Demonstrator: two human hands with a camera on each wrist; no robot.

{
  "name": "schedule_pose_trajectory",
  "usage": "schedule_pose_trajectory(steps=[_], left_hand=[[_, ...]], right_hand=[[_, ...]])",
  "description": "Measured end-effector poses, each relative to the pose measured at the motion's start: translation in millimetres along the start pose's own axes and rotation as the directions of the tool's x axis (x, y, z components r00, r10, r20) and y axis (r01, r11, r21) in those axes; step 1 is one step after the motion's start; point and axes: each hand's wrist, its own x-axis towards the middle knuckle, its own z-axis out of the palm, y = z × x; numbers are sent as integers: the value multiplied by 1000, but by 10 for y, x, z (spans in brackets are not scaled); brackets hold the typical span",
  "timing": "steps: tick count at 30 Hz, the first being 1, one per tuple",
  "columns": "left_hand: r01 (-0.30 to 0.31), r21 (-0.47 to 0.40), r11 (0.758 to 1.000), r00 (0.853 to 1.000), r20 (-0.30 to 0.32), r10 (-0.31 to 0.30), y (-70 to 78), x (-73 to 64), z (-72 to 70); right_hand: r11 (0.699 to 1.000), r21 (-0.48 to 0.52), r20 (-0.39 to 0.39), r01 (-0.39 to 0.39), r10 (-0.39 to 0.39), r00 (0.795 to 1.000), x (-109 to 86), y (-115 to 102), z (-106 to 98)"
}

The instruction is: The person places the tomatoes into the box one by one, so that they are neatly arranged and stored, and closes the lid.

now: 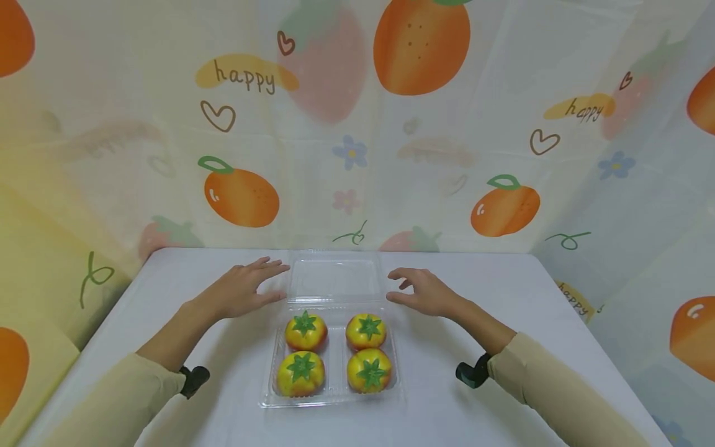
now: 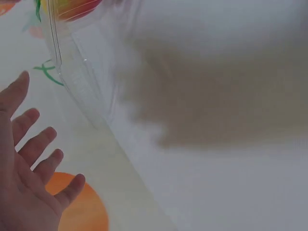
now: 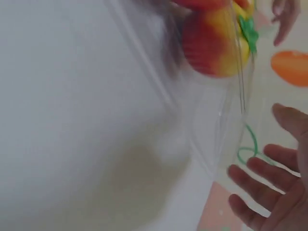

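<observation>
A clear plastic clamshell box [image 1: 336,398] lies on the table with its lid [image 1: 335,279] folded back flat behind it. Inside sit several round yellow-and-red fruits with green leafy tops, like persimmons, in two columns: a back left fruit [image 1: 306,333], a back right one [image 1: 365,332], a front left one [image 1: 300,375] and a front right one [image 1: 369,371]. My left hand [image 1: 242,290], fingers spread and extended, hovers at the lid's left edge. At its right edge, my right hand [image 1: 421,293] has loosely bent fingers. Both hands hold nothing.
A white-covered table [image 1: 447,403] carries the box. Behind it and at the sides hangs a printed curtain [image 1: 346,174] with oranges, strawberries and hearts. Dark bands with wrist cameras sit on the left wrist [image 1: 193,380] and right wrist [image 1: 473,370].
</observation>
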Motion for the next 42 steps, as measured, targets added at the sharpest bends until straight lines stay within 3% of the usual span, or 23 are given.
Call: schedule_pose_trajectory(steps=[3,6,9,12,17,22,25,31,38,42], left_hand=[[70,-126,990,997,-4,-71,-21,50,76],[130,-273,953,991,-3,-136,-80,91,194],[186,-401,897,980,14,-198,-129,129,292],[250,-513,821,964,56,-259,-143,159,340],[312,-621,719,943,114,-311,-141,170,367],[323,-682,657,935,121,-333,-142,186,380],[339,-705,624,925,127,-359,-138,191,387],[362,-736,573,901,118,-418,-101,191,370],[301,-757,581,905,34,-424,-82,193,324],[278,-782,557,899,8,-438,-53,191,282]], right_hand=[[997,54,10,-59,58,998,80,115,47],[985,132,-2,-110,112,994,142,189,124],[974,184,-16,-134,139,990,186,216,187],[969,203,-21,-144,152,988,211,216,215],[947,270,-7,-176,185,983,231,229,257],[904,382,2,-193,208,978,267,272,299],[901,395,-15,-177,199,980,279,268,309],[922,365,-70,-133,169,983,287,215,294],[940,336,-168,-65,127,978,278,167,236],[931,364,-201,-29,108,974,287,151,205]])
